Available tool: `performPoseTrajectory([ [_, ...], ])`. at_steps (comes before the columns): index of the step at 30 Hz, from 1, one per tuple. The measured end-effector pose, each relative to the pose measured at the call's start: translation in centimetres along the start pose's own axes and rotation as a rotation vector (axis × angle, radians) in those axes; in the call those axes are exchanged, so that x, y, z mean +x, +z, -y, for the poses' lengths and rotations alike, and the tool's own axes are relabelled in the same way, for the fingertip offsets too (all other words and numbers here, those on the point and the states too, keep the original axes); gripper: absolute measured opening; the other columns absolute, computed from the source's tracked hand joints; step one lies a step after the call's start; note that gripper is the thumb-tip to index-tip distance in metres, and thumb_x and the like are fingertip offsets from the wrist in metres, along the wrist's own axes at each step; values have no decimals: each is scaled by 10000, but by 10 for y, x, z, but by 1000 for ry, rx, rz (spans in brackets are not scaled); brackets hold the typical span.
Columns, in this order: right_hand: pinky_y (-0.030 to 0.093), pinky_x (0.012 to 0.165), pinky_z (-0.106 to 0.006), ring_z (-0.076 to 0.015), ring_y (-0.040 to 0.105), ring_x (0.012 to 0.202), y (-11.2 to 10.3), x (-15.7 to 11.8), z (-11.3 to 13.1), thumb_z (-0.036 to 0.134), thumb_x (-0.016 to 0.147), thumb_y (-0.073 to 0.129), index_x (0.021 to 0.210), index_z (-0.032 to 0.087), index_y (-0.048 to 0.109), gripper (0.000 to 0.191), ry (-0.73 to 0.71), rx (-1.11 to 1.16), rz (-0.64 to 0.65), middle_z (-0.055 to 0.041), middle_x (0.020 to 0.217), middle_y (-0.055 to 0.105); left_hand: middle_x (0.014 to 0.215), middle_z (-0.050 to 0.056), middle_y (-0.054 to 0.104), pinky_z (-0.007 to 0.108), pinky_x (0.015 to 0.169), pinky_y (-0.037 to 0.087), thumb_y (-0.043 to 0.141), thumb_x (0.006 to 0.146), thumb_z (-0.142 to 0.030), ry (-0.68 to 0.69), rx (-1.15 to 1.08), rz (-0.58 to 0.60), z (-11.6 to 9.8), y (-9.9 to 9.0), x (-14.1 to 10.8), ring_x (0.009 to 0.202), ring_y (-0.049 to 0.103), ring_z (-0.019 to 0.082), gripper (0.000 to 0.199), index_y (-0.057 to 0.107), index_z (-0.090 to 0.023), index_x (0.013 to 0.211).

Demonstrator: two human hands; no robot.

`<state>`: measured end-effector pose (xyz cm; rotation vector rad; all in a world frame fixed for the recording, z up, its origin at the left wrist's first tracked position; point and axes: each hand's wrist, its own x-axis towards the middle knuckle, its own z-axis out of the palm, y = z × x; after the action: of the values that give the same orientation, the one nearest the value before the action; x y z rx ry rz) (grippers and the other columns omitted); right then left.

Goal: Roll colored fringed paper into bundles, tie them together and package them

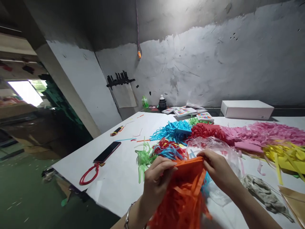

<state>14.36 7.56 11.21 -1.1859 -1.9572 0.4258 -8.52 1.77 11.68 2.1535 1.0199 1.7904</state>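
Observation:
Between my two hands hangs a bundle of orange paper fringe (182,194), its flat uncut band at the top and loose strips below. My left hand (158,176) pinches the band's left end, fingers closed. At the right end, my right hand (215,167) grips the same band between thumb and fingers. Behind the bundle lies a clear plastic bag (221,152), partly covered by my right hand. Just beyond are green strips (144,159) and a mixed red and blue strip pile (169,149).
On the white table (114,194) lie a phone (107,152) with a red strap (89,176) and a yellow-black cutter (116,131). Blue fringe (170,131), red fringe (207,132), pink fringe (269,133) and yellow fringe (286,156) spread across the right. A white box (246,109) stands against the wall.

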Motion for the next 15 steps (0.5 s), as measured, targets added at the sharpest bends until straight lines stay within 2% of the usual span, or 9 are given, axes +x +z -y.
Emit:
performPoseTrajectory([
  [4,440,594,-293,-192,632,632,-7,6,-13,222,786,378,749,208,611,237,75,-23,30,-28,691,667,788,19,714,219,678,544,755,847,-233,-260,-296,-178,11,-16,7,745,656,147,27,777,-224,836],
  [6,418,540,-274,-181,613,559,-9,7,-22,215,764,359,716,215,589,235,128,-28,44,-5,606,637,756,11,711,200,623,537,814,793,-309,-386,-436,-292,17,-22,9,685,639,130,86,792,-228,812],
  [8,411,520,-265,-178,610,537,-10,7,-28,227,760,354,690,223,573,231,163,-30,57,10,564,621,747,11,709,188,554,517,855,741,-341,-435,-515,-353,22,-28,10,630,620,119,135,803,-233,804],
  [9,413,523,-267,-180,616,544,-10,7,-30,239,759,355,684,226,572,230,174,-35,59,10,566,625,744,14,707,185,519,502,864,728,-337,-412,-525,-354,23,-31,10,616,615,120,136,805,-234,795],
  [11,435,558,-280,-192,643,600,-11,6,-34,265,754,357,694,227,585,239,189,-51,46,-2,616,659,744,31,708,193,474,473,844,754,-310,-284,-477,-274,24,-40,12,611,612,135,91,808,-234,790],
  [13,460,610,-298,-205,665,668,-14,4,-38,283,744,353,728,226,608,262,205,-74,12,-20,692,696,730,49,719,237,502,489,792,814,-268,-101,-375,-121,24,-53,14,618,621,158,38,814,-240,829],
  [15,480,656,-307,-211,676,718,-19,2,-44,291,742,343,760,224,624,290,224,-97,-29,-34,750,717,718,64,741,307,573,518,743,866,-253,50,-294,43,23,-67,16,616,636,179,78,816,-253,891],
])
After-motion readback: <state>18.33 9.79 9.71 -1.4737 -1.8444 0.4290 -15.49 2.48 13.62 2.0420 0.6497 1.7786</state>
